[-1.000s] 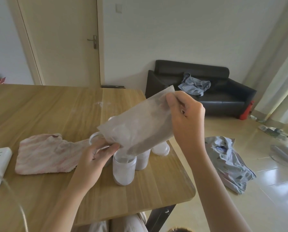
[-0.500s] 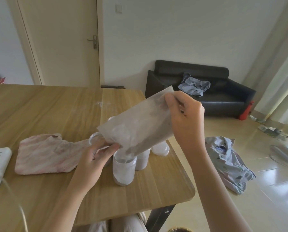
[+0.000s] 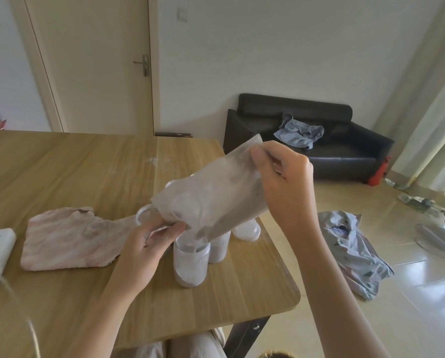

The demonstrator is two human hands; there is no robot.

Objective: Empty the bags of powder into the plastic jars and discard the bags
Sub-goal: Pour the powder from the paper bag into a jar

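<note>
Bag [image 3: 216, 197] tilted over open jar [image 3: 191, 259], pinched by both hands.

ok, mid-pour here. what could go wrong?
1. The bag mouth is floppy and sits at the jar rim; powder may spill onto the table.
2. Neither the left hand nor the right hand steadies the jar, so a nudge could tip it.
3. The jar is near the table edge.

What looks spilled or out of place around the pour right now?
A faint white powder smudge lies on the table behind the jars, apparently spilled. The bag drains into the front jar cleanly. Clothes lie on the floor.
</note>
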